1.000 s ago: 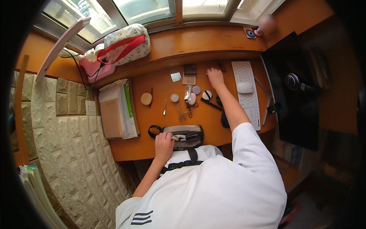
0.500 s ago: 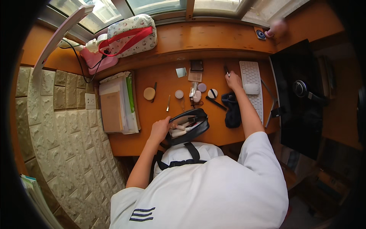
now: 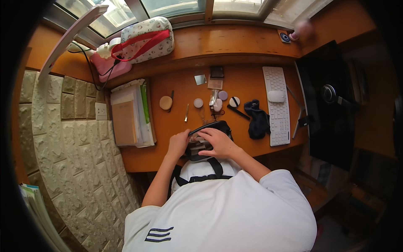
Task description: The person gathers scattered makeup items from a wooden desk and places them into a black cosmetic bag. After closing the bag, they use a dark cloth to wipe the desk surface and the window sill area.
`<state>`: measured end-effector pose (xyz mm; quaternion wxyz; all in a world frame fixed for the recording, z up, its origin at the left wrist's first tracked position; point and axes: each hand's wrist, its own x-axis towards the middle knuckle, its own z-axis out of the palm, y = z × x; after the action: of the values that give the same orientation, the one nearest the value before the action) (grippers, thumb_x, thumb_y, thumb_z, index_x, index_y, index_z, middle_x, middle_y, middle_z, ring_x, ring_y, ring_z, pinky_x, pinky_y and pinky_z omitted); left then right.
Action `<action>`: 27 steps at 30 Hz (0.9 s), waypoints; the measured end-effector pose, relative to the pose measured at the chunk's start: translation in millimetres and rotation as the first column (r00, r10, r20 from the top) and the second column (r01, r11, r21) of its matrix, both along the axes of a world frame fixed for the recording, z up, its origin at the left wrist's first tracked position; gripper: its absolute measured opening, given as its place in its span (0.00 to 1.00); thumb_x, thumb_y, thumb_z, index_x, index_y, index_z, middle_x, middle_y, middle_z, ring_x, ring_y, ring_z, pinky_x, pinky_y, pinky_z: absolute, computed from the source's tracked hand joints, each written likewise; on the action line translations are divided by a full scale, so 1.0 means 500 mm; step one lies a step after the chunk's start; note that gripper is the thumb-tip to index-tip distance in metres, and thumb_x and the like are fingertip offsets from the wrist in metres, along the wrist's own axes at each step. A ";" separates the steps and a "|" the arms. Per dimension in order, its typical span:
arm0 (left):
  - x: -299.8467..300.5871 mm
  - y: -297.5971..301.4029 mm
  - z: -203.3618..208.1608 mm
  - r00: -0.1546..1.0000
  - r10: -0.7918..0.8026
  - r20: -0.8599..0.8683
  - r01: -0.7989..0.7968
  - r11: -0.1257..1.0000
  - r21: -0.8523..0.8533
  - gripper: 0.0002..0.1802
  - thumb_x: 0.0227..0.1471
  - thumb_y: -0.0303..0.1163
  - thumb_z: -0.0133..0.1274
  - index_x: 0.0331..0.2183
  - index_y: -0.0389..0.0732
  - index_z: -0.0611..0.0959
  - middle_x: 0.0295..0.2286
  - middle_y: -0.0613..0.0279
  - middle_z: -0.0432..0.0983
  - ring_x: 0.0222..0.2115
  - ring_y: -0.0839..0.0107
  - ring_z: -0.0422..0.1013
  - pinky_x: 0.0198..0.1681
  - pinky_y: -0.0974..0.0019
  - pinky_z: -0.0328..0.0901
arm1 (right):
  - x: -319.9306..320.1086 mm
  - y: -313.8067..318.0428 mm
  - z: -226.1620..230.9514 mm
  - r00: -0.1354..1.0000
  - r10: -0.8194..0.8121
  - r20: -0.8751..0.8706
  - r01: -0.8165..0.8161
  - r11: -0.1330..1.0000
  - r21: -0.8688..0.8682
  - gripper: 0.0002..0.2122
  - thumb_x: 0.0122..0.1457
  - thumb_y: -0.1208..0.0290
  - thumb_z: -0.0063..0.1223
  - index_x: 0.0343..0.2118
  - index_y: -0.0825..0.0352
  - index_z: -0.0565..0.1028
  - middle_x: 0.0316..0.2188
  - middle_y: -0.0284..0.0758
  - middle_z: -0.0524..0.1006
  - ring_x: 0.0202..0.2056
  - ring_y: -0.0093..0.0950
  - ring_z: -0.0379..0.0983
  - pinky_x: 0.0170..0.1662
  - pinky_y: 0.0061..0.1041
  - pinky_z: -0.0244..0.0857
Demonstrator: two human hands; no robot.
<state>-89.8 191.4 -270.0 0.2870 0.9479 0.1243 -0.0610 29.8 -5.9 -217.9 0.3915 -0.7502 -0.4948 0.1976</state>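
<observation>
A black zippered makeup bag point(image 3: 224, 125) stands unzipped at the desk's front edge, against my body, with several small pale items inside. Its left rim is pinched by my left hand point(image 3: 179, 142). Over the bag's mouth reaches my right hand point(image 3: 221, 143), thumb and fingers apart; nothing shows in it, though it hides part of the contents. Beyond the bag lie silver tweezers point(image 3: 186, 112), a small round pot point(image 3: 198, 103), a purple round case point(image 3: 222, 95), a white puff with a black band point(image 3: 234, 101) and a slim black stick point(image 3: 238, 111).
A beige round sponge point(image 3: 165, 102), a small mirror point(image 3: 200, 79) and a palette point(image 3: 215, 85) lie farther back. Stacked papers point(image 3: 126, 119) stand left. To the right are dark cloth point(image 3: 257, 122), a white keyboard point(image 3: 279, 126), a mouse point(image 3: 276, 96) and a black monitor point(image 3: 325, 113).
My right hand has come from beside the keyboard to the bag's mouth. The dark slim item it held there no longer shows. My left hand stays on the rim.
</observation>
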 end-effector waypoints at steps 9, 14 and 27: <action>0.001 -0.006 0.009 0.999 0.017 0.028 -0.016 0.999 -0.027 0.08 0.58 0.35 0.52 0.37 0.42 0.79 0.26 0.48 0.78 0.28 0.47 0.75 0.30 0.50 0.68 | 0.252 0.030 -0.190 0.802 -0.476 0.361 0.559 0.810 -0.176 0.20 0.56 0.71 0.58 0.53 0.65 0.72 0.51 0.41 0.74 0.53 0.42 0.69 0.57 0.40 0.60; -0.004 -0.009 0.000 0.999 0.044 0.027 -0.045 0.999 0.012 0.07 0.58 0.35 0.52 0.36 0.43 0.79 0.25 0.50 0.78 0.27 0.49 0.75 0.30 0.51 0.69 | 0.306 0.044 -0.207 0.849 -0.476 0.228 0.528 0.774 -0.350 0.20 0.53 0.72 0.63 0.50 0.67 0.75 0.49 0.41 0.74 0.51 0.40 0.71 0.54 0.39 0.65; -0.006 -0.011 -0.011 0.993 0.065 0.095 -0.066 0.998 0.004 0.07 0.58 0.36 0.53 0.35 0.43 0.79 0.24 0.51 0.78 0.27 0.49 0.75 0.29 0.51 0.68 | 0.296 -0.060 -0.254 0.780 -0.611 0.132 0.622 0.737 -0.266 0.16 0.48 0.71 0.68 0.41 0.67 0.81 0.37 0.44 0.81 0.37 0.39 0.79 0.44 0.34 0.73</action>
<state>-92.8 185.6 -275.6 0.2908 0.9462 0.1417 -0.0060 178.0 -36.0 -344.9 0.3095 -0.9246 -0.1904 0.1147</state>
